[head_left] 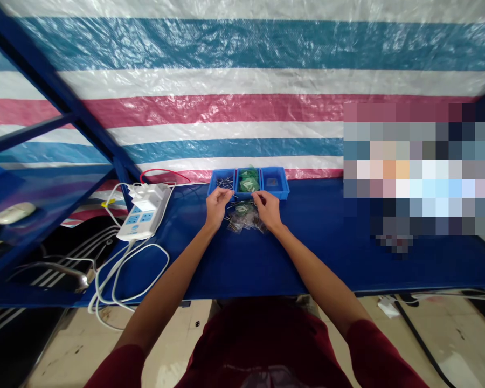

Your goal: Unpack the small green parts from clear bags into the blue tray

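Three small blue bins stand side by side on the blue table. Dark and silvery screw-like pieces lie in the left bin (pixel 224 180), green bags fill the middle bin (pixel 248 180), and the right bin (pixel 275 183) holds something small and flat. My left hand (pixel 218 206) is at the front of the left bin, thumb and fingertips pinched together on something too small to name. At the middle bin's front right corner, my right hand (pixel 269 209) also pinches something I cannot make out. Between and below both hands lies a pile of small clear bags (pixel 244 220) with dark pieces.
A white power strip (pixel 139 221) with plugged-in adapters and looped white cables sits on the left of the table (pixel 242 269). Blue frame bars rise at the left. Behind hangs a striped plastic sheet (pixel 226 81). The right side is partly pixelated.
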Tool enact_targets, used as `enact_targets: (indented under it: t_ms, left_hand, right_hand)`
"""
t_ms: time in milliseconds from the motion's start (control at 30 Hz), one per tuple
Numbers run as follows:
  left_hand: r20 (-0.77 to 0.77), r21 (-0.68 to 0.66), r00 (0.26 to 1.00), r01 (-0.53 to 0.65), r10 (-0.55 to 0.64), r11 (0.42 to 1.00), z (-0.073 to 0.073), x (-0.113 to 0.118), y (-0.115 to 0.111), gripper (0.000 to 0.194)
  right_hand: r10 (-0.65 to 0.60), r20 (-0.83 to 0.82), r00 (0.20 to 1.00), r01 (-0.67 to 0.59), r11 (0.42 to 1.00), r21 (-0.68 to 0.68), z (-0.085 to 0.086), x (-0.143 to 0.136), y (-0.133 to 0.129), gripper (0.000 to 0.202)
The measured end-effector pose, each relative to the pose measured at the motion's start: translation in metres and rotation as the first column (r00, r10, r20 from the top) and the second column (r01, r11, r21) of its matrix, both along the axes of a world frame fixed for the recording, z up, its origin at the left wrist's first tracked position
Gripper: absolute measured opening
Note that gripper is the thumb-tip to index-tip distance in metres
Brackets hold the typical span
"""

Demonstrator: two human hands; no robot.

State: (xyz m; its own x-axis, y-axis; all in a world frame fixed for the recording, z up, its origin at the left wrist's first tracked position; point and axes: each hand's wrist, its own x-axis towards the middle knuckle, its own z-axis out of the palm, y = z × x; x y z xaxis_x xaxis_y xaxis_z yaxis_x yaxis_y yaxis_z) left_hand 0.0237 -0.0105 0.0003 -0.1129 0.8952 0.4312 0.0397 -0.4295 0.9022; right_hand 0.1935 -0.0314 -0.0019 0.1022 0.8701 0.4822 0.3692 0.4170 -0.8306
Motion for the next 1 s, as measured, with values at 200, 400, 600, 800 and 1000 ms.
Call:
enact_targets:
  t_ms: [200,400,600,800,1000]
  left_hand:
    - [-0.222,-0.074,0.958,0.168,-0.181,0.983,0.0035,0.0033,-0.0087,0.032]
    - [-0.308,0.034,0.948,0.091,-0.076,0.995,0.0008,-0.0034,-0.0021,0.032]
    - [-0.371,-0.014,0.915,0.164,-0.158,0.986,-0.0014,0.0001,-0.0067,0.034]
    - [-0.351,-0.052,0.917,0.186,-0.192,0.981,-0.0002,0.0017,-0.0107,0.036]
    - [-0.136,-0.099,0.967,0.202,-0.215,0.974,0.0029,0.0044,-0.008,0.032]
  right_hand:
    - [0.008,0.041,0.999,-0.009,1.0,0.021,0.0021,0.0015,0.0001,0.035]
    - [-0.038,0.019,0.999,0.038,0.999,0.019,0.0051,0.0065,0.0011,0.034]
    - [0.067,0.094,0.993,-0.071,0.997,0.043,0.0022,0.0035,-0.0001,0.03]
    - [0.177,0.174,0.969,-0.187,0.981,0.048,-0.0001,0.0007,-0.0008,0.024]
    - [0.123,0.093,0.988,-0.131,0.988,0.082,-0.0008,0.0002,-0.0004,0.024]
